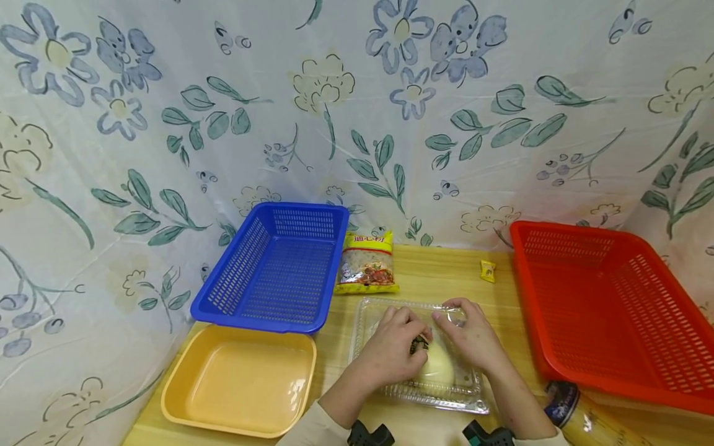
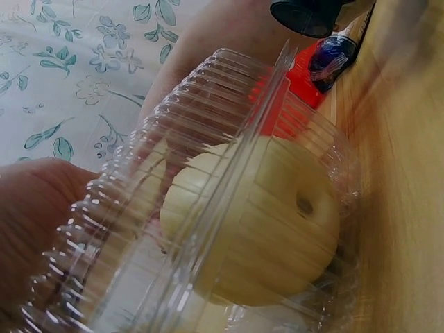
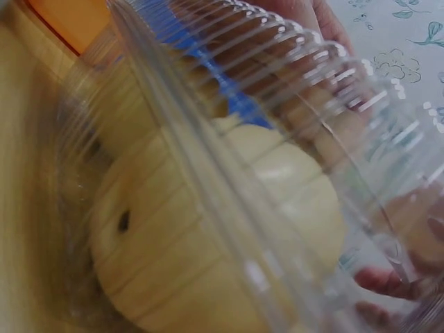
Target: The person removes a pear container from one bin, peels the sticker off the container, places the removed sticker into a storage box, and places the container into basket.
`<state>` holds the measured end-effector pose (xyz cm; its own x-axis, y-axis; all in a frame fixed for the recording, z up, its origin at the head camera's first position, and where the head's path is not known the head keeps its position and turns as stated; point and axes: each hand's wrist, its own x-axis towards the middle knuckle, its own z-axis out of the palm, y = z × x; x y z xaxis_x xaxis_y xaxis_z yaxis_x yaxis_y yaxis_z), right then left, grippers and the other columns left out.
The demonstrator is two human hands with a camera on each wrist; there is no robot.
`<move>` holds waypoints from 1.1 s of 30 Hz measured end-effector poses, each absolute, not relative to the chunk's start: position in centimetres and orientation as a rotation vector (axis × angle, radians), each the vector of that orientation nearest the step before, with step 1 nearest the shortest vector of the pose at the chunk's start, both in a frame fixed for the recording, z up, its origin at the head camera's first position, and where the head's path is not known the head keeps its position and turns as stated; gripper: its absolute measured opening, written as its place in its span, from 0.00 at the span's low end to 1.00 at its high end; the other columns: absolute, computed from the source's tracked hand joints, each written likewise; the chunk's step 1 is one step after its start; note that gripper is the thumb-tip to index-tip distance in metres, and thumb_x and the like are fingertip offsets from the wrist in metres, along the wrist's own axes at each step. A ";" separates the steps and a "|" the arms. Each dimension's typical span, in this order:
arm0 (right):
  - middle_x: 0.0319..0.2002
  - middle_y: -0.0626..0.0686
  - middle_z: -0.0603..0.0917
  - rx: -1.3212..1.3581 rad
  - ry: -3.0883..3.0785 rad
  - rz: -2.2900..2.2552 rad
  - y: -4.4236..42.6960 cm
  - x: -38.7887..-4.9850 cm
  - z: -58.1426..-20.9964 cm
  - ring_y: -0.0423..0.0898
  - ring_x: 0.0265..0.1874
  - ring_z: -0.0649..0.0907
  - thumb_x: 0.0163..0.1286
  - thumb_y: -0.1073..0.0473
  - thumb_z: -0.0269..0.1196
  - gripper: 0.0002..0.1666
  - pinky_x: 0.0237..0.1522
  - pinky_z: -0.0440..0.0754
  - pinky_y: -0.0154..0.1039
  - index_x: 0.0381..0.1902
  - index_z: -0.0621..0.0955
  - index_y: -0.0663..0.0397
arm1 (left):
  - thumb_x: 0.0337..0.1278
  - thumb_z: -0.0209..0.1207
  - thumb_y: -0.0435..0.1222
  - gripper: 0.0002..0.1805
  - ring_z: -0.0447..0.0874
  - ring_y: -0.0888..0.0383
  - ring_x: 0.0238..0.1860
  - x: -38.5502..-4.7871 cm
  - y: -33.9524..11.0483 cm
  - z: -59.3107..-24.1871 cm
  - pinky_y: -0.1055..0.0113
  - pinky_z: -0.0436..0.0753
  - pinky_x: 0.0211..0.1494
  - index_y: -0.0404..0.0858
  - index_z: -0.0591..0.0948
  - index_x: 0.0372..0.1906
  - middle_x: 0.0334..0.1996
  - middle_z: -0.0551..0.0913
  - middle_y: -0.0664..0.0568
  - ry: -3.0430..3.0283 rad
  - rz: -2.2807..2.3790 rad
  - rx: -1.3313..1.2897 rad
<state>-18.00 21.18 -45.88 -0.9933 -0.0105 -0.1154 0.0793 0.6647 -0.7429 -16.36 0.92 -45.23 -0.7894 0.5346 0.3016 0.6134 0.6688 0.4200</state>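
Note:
A clear plastic clamshell box (image 1: 413,399) lies in front of me with a pale yellow, round fruit (image 1: 437,370) inside, pear-like with a dark dimple in the left wrist view. Through the ribbed wall, the right wrist view shows the fruit (image 3: 152,243) and another pale shape behind it. My left hand (image 1: 393,347) is over the box's middle, its thumb and curled fingers pinching a small dark, patterned thing (image 1: 419,344); its kind is unclear. My right hand (image 1: 474,334) touches the box's far right part, thumb and index finger apart with shiny plastic between.
A blue basket (image 1: 338,266) and a yellow tub (image 1: 311,371) stand left. Behind the box lies a yellow-ended food packet (image 1: 366,263). A small yellow wrapped piece (image 1: 488,271) lies far right, near a red basket (image 1: 530,297). A clear, yellow-filled packet (image 1: 591,421) lies near right.

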 end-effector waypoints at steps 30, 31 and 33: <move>0.70 0.64 0.68 0.074 2.739 -1.268 21.1 -18.0 -45.6 0.62 0.62 0.75 0.72 0.30 0.58 0.37 0.57 0.76 0.59 0.64 0.72 0.51 | 0.57 0.57 0.34 0.06 0.66 0.64 0.42 -16.6 0.7 -45.1 0.73 0.71 0.48 0.50 0.80 0.34 0.36 0.78 0.62 -2.710 -1.005 -0.916; 0.70 0.64 0.68 0.073 2.740 -1.267 21.1 -17.9 -45.6 0.62 0.61 0.75 0.72 0.30 0.58 0.37 0.57 0.76 0.59 0.64 0.72 0.51 | 0.56 0.57 0.35 0.06 0.66 0.64 0.41 -16.6 0.7 -45.1 0.73 0.70 0.48 0.50 0.80 0.34 0.36 0.78 0.62 -2.713 -0.991 -0.919; 0.70 0.64 0.68 0.072 2.741 -1.265 21.1 -17.9 -45.6 0.61 0.60 0.75 0.72 0.30 0.58 0.37 0.56 0.77 0.59 0.64 0.72 0.51 | 0.55 0.58 0.35 0.05 0.65 0.64 0.41 -16.6 0.7 -45.1 0.73 0.70 0.48 0.51 0.80 0.34 0.35 0.77 0.63 -2.717 -0.971 -0.923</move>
